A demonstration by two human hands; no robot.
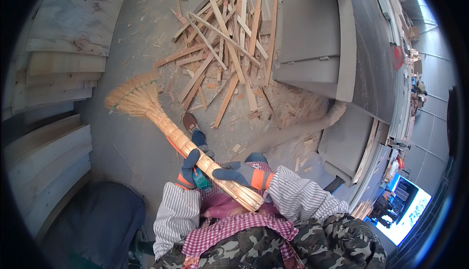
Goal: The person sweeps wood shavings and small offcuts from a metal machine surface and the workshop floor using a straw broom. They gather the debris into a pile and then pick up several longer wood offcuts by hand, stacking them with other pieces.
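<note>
A straw broom [167,124] slants across my front, its fanned bristles over the floor at the upper left and its handle end near my apron. My left hand [189,165], in a dark blue glove with an orange cuff, is closed round the middle of the handle. Higher up, towards the butt end, my right hand [233,174] grips the handle too, in a similar glove with an orange and grey cuff. Something teal [201,179] shows beside my left hand; I cannot make out what it is.
A heap of wood strips [234,39] and chips lies ahead on the grey floor. Stacked boards [73,20] line the left side. A grey machine [312,34] stands at the right, with a ribbed hose [293,131] along the floor. A dark covered object [97,215] is at lower left.
</note>
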